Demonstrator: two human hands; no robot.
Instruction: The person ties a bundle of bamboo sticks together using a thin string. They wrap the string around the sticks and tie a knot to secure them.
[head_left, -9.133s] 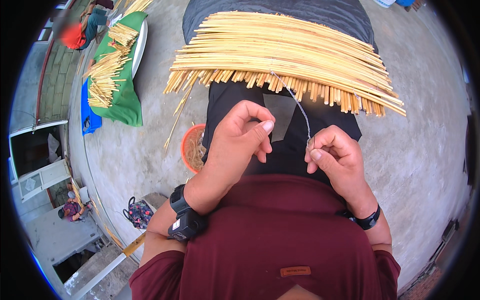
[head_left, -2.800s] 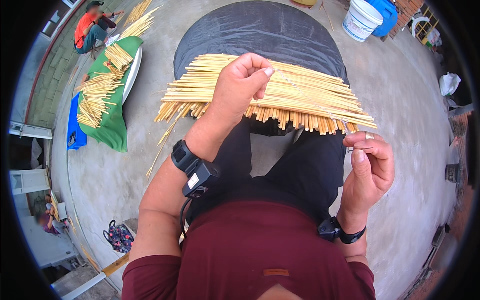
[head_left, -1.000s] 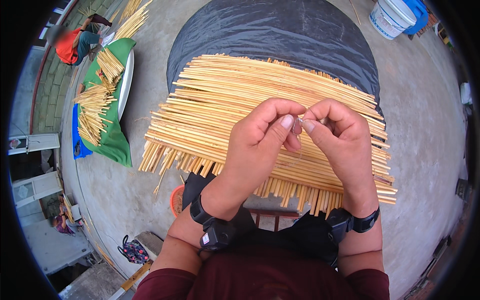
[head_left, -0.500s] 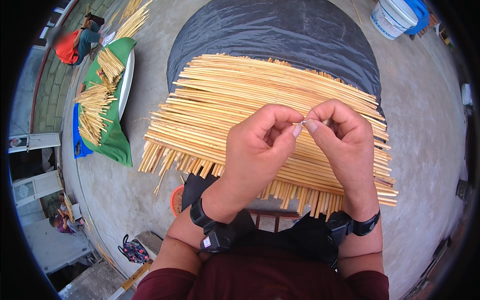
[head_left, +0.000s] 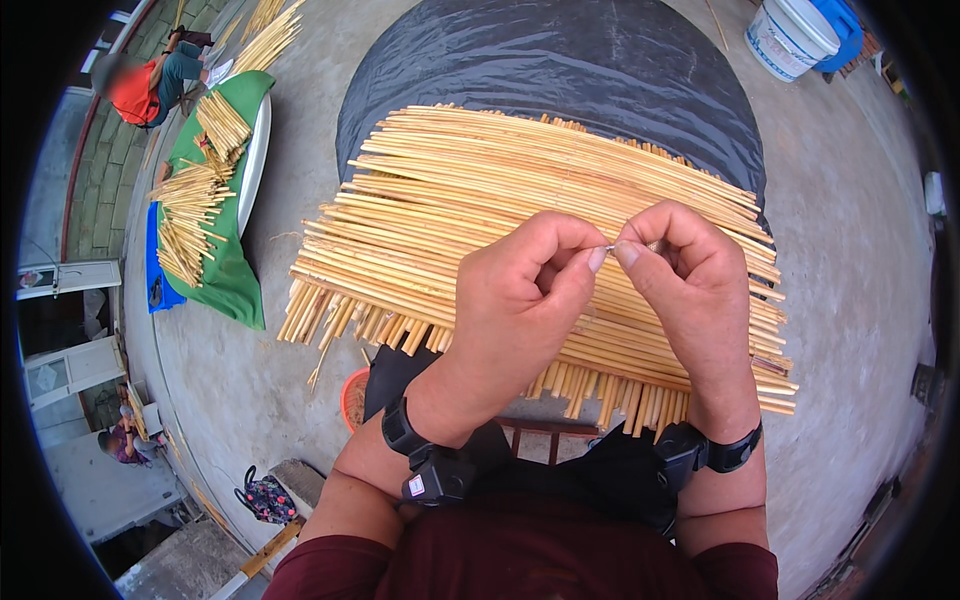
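Note:
My left hand and my right hand meet over a wide layer of straw-coloured stalks. Thumb and forefinger of each hand are pinched together, tips almost touching. Between them runs a thin strand, short and fine; its material is too small to make out. The stalks lie side by side, roughly left to right, with more stalks crossing underneath and sticking out at the near edge. Under them spreads a shiny black sheet on a rounded surface.
Over at the left, a green cloth bears bundles of short stalks. A person in red sits beyond it; another person is lower left. A white bucket stands far right, an orange basin near my left forearm.
My hands stay almost in place, still pinching. The bit between my fingertips, whitish and bunched before, now shows as a thin, straighter line.

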